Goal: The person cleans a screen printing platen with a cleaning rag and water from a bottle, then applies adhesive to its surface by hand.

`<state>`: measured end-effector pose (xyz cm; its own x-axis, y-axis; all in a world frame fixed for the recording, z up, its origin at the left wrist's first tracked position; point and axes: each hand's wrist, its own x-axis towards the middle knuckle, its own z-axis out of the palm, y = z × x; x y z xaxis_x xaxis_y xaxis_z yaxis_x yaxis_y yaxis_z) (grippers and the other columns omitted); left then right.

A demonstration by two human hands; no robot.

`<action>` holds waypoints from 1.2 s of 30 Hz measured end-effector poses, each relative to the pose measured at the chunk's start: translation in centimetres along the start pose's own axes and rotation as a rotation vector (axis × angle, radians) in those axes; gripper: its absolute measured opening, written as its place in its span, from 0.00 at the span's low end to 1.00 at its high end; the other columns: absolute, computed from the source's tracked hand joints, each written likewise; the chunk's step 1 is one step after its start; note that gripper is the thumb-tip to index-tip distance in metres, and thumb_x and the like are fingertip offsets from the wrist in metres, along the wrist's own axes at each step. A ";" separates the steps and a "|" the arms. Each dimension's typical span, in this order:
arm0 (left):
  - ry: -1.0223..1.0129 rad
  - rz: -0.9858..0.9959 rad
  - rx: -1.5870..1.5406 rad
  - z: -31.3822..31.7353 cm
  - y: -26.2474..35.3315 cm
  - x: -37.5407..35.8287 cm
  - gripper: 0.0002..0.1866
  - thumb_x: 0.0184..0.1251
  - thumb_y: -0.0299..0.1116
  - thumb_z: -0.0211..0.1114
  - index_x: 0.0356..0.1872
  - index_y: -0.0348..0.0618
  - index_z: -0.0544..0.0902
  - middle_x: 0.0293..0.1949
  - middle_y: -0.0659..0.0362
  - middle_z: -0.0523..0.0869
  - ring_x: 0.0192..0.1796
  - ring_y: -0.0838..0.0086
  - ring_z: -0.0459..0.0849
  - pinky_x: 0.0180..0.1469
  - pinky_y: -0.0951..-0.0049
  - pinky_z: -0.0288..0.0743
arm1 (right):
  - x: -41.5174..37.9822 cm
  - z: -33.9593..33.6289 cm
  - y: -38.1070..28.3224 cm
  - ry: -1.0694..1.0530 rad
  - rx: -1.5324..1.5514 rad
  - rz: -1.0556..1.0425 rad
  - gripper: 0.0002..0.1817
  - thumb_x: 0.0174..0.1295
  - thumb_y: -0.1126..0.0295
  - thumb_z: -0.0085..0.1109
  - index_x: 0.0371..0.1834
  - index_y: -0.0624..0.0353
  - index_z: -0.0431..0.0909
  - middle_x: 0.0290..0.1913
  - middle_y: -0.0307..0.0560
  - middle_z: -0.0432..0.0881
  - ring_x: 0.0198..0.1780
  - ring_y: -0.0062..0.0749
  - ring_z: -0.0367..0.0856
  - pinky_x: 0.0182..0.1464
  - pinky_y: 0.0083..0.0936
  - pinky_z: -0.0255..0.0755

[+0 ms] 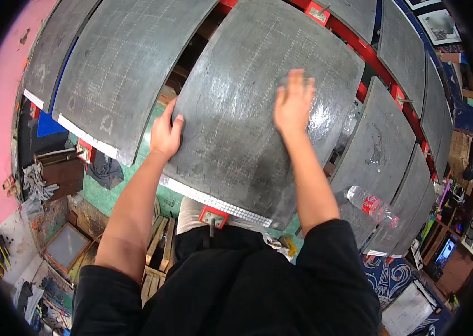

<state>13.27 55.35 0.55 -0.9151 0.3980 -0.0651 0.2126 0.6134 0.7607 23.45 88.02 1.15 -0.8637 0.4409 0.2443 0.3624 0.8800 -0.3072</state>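
A dark grey flat board lies in front of me, its surface glossy in patches and marked with rows of faint white dots. My left hand is at the board's left edge, thumb toward the top face and fingers along the side, gripping it. Flat over the right half of the board is my right hand, its fingers spread and slightly blurred, with nothing in them. A strip of small white squares runs along the board's near edge. Below that strip sits a red clamp block with a metal bolt.
More grey boards flank this one, a large one at left and another at right. A clear plastic bottle with a red label lies on the right boards. Red frame bars run behind. Wooden slats show below.
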 end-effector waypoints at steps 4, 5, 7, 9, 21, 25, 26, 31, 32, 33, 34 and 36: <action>0.009 -0.006 0.001 0.2 -0.4 -0.1 0.30 0.74 0.43 0.59 0.75 0.50 0.75 0.50 0.33 0.88 0.57 0.35 0.84 0.62 0.47 0.76 | -13.1 -3.1 -7.5 -0.303 0.255 -0.348 0.34 0.66 0.66 0.62 0.78 0.55 0.71 0.81 0.53 0.68 0.83 0.67 0.58 0.83 0.61 0.53; 0.021 0.009 0.025 0.3 -0.8 0.0 0.30 0.73 0.43 0.59 0.75 0.50 0.75 0.49 0.33 0.88 0.56 0.35 0.85 0.62 0.47 0.76 | -15.6 -4.7 -8.2 -0.462 0.324 -0.433 0.34 0.64 0.67 0.63 0.77 0.55 0.72 0.80 0.53 0.69 0.82 0.67 0.59 0.82 0.63 0.53; -0.018 -0.030 0.015 0.2 -0.8 -0.1 0.30 0.73 0.44 0.60 0.75 0.51 0.75 0.48 0.33 0.88 0.54 0.36 0.85 0.61 0.47 0.76 | -17.5 -6.5 -5.6 -0.512 0.219 -0.422 0.35 0.62 0.68 0.63 0.77 0.55 0.72 0.81 0.53 0.68 0.82 0.67 0.60 0.82 0.64 0.52; 0.002 -0.016 0.037 0.3 -0.6 -0.1 0.31 0.72 0.45 0.61 0.75 0.51 0.75 0.46 0.33 0.88 0.54 0.36 0.85 0.60 0.46 0.76 | -16.3 -7.7 -1.6 -0.529 -0.035 -0.329 0.37 0.60 0.69 0.62 0.78 0.52 0.72 0.82 0.53 0.67 0.83 0.67 0.59 0.82 0.68 0.50; 0.026 -0.035 -0.052 -0.1 0.0 0.2 0.29 0.71 0.42 0.57 0.73 0.48 0.79 0.57 0.37 0.88 0.62 0.42 0.85 0.67 0.54 0.75 | -13.2 -2.5 -10.9 -0.387 0.227 -0.383 0.39 0.65 0.64 0.65 0.82 0.53 0.67 0.84 0.51 0.63 0.84 0.66 0.55 0.84 0.57 0.51; -0.012 -0.039 -0.148 -0.2 -0.4 0.1 0.29 0.71 0.38 0.54 0.72 0.47 0.79 0.60 0.39 0.87 0.67 0.46 0.84 0.70 0.59 0.73 | -21.7 -8.0 -4.4 -0.550 0.213 -0.382 0.44 0.57 0.68 0.69 0.81 0.54 0.68 0.85 0.49 0.62 0.84 0.66 0.54 0.82 0.61 0.54; -0.017 -0.039 -0.162 -0.3 -0.3 0.2 0.29 0.71 0.38 0.54 0.73 0.47 0.79 0.61 0.40 0.87 0.68 0.47 0.84 0.71 0.60 0.72 | -22.8 -8.7 -3.0 -0.567 0.163 -0.347 0.44 0.56 0.69 0.69 0.81 0.55 0.67 0.85 0.50 0.62 0.84 0.67 0.54 0.82 0.63 0.53; -0.020 -0.068 -0.218 -0.2 -0.7 0.6 0.29 0.71 0.38 0.53 0.72 0.46 0.80 0.62 0.41 0.87 0.67 0.50 0.84 0.71 0.62 0.72 | -19.6 -6.4 -7.5 -0.586 0.201 -0.391 0.41 0.58 0.71 0.61 0.81 0.62 0.66 0.85 0.56 0.60 0.84 0.70 0.52 0.83 0.62 0.51; -0.030 -0.076 -0.243 -0.2 -0.8 0.6 0.29 0.72 0.38 0.52 0.72 0.45 0.80 0.62 0.41 0.87 0.67 0.51 0.85 0.71 0.63 0.71 | -17.7 -5.2 -9.9 -0.591 0.253 -0.445 0.40 0.60 0.71 0.59 0.81 0.63 0.66 0.85 0.57 0.60 0.84 0.70 0.52 0.83 0.61 0.51; -0.028 -0.083 -0.240 -0.1 -0.7 0.5 0.29 0.72 0.38 0.52 0.72 0.45 0.80 0.62 0.41 0.87 0.67 0.51 0.85 0.71 0.63 0.71 | -15.8 -3.3 -12.5 -0.549 0.287 -0.483 0.39 0.62 0.71 0.58 0.80 0.64 0.66 0.85 0.57 0.60 0.85 0.69 0.52 0.84 0.59 0.51; -0.045 -0.092 -0.319 -0.2 -0.7 0.7 0.29 0.72 0.38 0.52 0.72 0.44 0.81 0.63 0.42 0.87 0.68 0.53 0.84 0.73 0.64 0.70 | -14.1 -1.4 -14.7 -0.497 0.323 -0.526 0.38 0.63 0.71 0.56 0.80 0.65 0.66 0.85 0.58 0.59 0.85 0.69 0.51 0.84 0.58 0.51; -0.062 -0.098 -0.391 -0.2 -1.8 0.9 0.30 0.73 0.40 0.48 0.72 0.40 0.80 0.68 0.46 0.85 0.71 0.61 0.81 0.76 0.66 0.67 | -13.0 1.0 -17.7 -0.453 0.297 -0.533 0.38 0.63 0.71 0.56 0.80 0.65 0.66 0.85 0.57 0.60 0.85 0.68 0.51 0.84 0.58 0.51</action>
<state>12.05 54.49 -0.71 -0.8997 0.3981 -0.1792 -0.0318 0.3496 0.9363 27.90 66.56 2.53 -0.9781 -0.2027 0.0473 -0.1986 0.8408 -0.5036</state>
